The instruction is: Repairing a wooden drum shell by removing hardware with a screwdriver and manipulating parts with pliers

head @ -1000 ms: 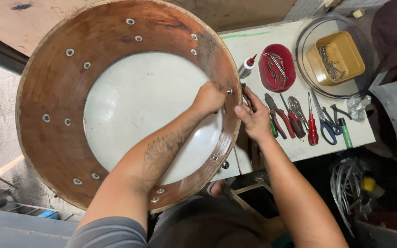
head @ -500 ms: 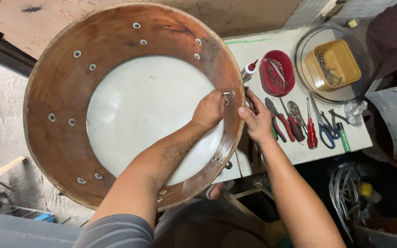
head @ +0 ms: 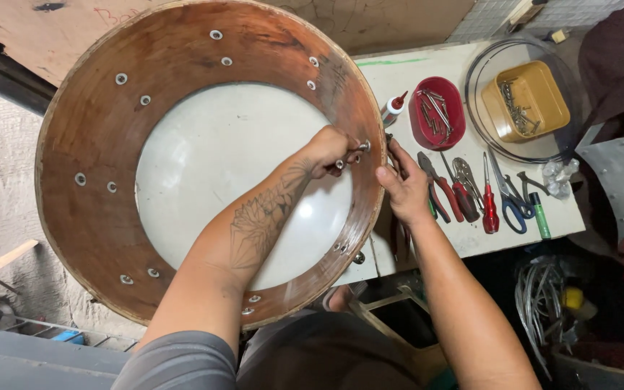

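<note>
A white table [head: 427,79] stands at the right side. On it sits a red oval dish [head: 437,113] full of metal screws, and beside that a yellow tub [head: 526,100] inside a clear round bowl [head: 479,72]. A small glue bottle [head: 393,109] lies near the red dish. Pliers [head: 436,189], blue scissors [head: 508,200] and a green marker [head: 540,215] lie in a row.

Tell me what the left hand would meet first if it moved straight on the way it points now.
Probably the drum shell: the left hand, inside it, points right at the wooden wall, where its fingers touch a bolt. The right hand waits just outside.
</note>
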